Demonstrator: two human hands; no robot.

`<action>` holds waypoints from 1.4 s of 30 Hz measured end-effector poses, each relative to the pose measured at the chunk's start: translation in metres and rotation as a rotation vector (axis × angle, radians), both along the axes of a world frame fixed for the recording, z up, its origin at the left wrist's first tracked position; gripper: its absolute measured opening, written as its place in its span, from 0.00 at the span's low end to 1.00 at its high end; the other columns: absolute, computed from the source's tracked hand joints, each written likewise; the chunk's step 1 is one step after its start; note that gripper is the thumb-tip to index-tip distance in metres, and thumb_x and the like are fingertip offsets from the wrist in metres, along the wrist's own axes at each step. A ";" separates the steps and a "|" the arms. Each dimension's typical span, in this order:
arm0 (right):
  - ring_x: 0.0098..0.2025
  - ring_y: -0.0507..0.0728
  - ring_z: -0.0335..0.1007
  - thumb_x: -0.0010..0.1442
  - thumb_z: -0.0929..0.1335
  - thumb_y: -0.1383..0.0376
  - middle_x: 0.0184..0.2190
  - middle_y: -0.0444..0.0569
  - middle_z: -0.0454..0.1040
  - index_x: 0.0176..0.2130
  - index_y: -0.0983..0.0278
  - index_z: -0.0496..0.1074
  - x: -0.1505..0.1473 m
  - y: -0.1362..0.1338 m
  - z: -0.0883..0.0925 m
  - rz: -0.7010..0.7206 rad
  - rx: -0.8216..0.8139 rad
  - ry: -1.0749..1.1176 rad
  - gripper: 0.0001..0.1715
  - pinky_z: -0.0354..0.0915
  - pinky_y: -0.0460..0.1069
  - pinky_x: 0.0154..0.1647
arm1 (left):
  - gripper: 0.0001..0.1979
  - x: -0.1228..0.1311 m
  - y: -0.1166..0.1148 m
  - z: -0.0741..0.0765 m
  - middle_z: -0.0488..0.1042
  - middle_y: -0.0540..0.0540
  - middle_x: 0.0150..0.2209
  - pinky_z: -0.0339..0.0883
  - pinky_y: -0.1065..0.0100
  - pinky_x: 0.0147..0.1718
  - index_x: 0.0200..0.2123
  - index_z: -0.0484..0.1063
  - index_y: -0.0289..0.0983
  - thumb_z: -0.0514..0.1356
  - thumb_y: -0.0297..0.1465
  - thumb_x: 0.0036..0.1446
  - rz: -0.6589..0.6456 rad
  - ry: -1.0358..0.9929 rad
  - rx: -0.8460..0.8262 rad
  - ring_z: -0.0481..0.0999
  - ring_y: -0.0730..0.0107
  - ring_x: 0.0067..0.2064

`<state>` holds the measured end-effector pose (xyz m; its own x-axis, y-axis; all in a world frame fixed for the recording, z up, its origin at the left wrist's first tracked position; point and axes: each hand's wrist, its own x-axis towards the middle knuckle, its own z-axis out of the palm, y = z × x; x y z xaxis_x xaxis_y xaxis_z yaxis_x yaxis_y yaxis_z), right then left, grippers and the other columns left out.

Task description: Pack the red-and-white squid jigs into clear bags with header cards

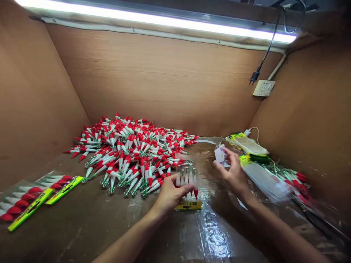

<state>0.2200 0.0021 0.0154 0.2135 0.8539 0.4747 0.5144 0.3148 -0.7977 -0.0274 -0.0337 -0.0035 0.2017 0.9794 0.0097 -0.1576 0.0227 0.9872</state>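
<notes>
My left hand (pixel 170 194) grips a clear packet (pixel 188 190) with a yellow header card, holding several red and white fishing lures in a row. It rests on the brown worktop (pixel 109 226) just in front of a big heap of loose red and white lures (pixel 131 149). My right hand (pixel 233 170) is raised to the right of the packet, its fingers pinched on a small white card (pixel 220 155).
Two filled lure packets (pixel 35 195) lie at the left edge. A stack of clear bags with yellow headers (pixel 255 160) and more lures (pixel 296 180) sits at the right. Brown walls close in three sides; a socket (pixel 263 88) and lamp (pixel 164 20) are above.
</notes>
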 end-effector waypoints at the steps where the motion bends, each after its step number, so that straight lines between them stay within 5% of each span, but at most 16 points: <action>1: 0.50 0.62 0.71 0.59 0.71 0.52 0.54 0.56 0.72 0.59 0.61 0.68 -0.014 -0.010 0.000 0.163 -0.063 0.013 0.32 0.67 0.57 0.54 | 0.21 0.000 0.000 0.000 0.76 0.48 0.27 0.59 0.75 0.26 0.32 0.77 0.33 0.75 0.43 0.44 -0.001 0.011 0.017 0.68 0.74 0.25; 3: 0.40 0.59 0.73 0.60 0.70 0.54 0.42 0.51 0.77 0.50 0.63 0.73 -0.038 -0.026 -0.003 0.527 -0.260 0.067 0.22 0.70 0.52 0.44 | 0.21 0.000 0.000 -0.001 0.76 0.48 0.28 0.62 0.74 0.28 0.32 0.78 0.33 0.75 0.44 0.45 -0.033 0.030 0.058 0.71 0.72 0.27; 5: 0.35 0.57 0.72 0.58 0.71 0.56 0.33 0.48 0.77 0.40 0.64 0.75 -0.052 -0.034 -0.007 0.683 -0.378 0.110 0.15 0.69 0.49 0.38 | 0.21 0.000 0.001 -0.001 0.77 0.48 0.30 0.64 0.73 0.30 0.34 0.78 0.34 0.75 0.44 0.45 -0.068 0.054 0.081 0.73 0.70 0.29; 8: 0.33 0.56 0.70 0.54 0.72 0.59 0.28 0.45 0.75 0.33 0.64 0.73 -0.056 -0.034 -0.014 0.617 -0.393 0.151 0.10 0.67 0.47 0.34 | 0.21 -0.002 0.004 0.000 0.79 0.46 0.34 0.67 0.70 0.34 0.37 0.78 0.34 0.73 0.44 0.48 -0.097 0.078 0.098 0.75 0.66 0.33; 17: 0.29 0.54 0.67 0.54 0.70 0.63 0.29 0.43 0.74 0.32 0.63 0.71 -0.051 -0.031 -0.024 0.626 -0.375 0.383 0.06 0.62 0.46 0.31 | 0.20 -0.002 0.003 -0.006 0.78 0.45 0.32 0.67 0.70 0.32 0.34 0.74 0.33 0.74 0.42 0.47 -0.082 -0.132 -0.068 0.75 0.68 0.31; 22: 0.31 0.54 0.67 0.58 0.72 0.58 0.31 0.46 0.74 0.36 0.64 0.76 -0.047 -0.028 -0.023 0.609 -0.299 0.223 0.12 0.62 0.47 0.33 | 0.21 -0.006 0.005 -0.005 0.80 0.44 0.34 0.69 0.69 0.31 0.35 0.73 0.34 0.75 0.41 0.46 -0.057 -0.102 -0.091 0.77 0.66 0.32; 27: 0.30 0.55 0.69 0.56 0.73 0.59 0.28 0.45 0.75 0.32 0.64 0.71 -0.048 -0.028 -0.024 0.629 -0.351 0.355 0.11 0.63 0.48 0.32 | 0.24 -0.005 0.006 -0.005 0.80 0.42 0.37 0.70 0.69 0.33 0.38 0.75 0.33 0.75 0.43 0.45 -0.062 -0.018 -0.061 0.79 0.63 0.36; 32: 0.24 0.53 0.65 0.55 0.73 0.57 0.22 0.42 0.71 0.29 0.62 0.66 -0.051 -0.029 -0.030 0.594 -0.369 0.421 0.16 0.61 0.47 0.26 | 0.22 -0.002 0.004 -0.006 0.79 0.44 0.30 0.66 0.71 0.27 0.34 0.76 0.32 0.74 0.45 0.47 -0.060 0.071 0.005 0.74 0.69 0.27; 37: 0.24 0.52 0.63 0.54 0.75 0.54 0.22 0.41 0.69 0.29 0.62 0.65 -0.052 -0.028 -0.033 0.508 -0.343 0.401 0.20 0.58 0.45 0.24 | 0.21 0.000 0.003 -0.005 0.80 0.42 0.33 0.69 0.69 0.33 0.35 0.78 0.31 0.71 0.45 0.52 -0.135 0.005 0.054 0.76 0.66 0.31; 42: 0.21 0.51 0.63 0.56 0.73 0.47 0.21 0.41 0.69 0.31 0.63 0.67 -0.057 -0.033 -0.033 0.593 -0.379 0.454 0.23 0.59 0.46 0.23 | 0.24 0.006 0.002 -0.007 0.78 0.46 0.30 0.66 0.72 0.29 0.37 0.78 0.33 0.74 0.46 0.46 -0.139 0.041 0.050 0.74 0.69 0.28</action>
<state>0.1632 -0.0312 -0.0179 -0.2202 0.9694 0.1087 -0.0485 0.1005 -0.9938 -0.0216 -0.0313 -0.0105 0.3365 0.9405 0.0466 -0.1158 -0.0078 0.9932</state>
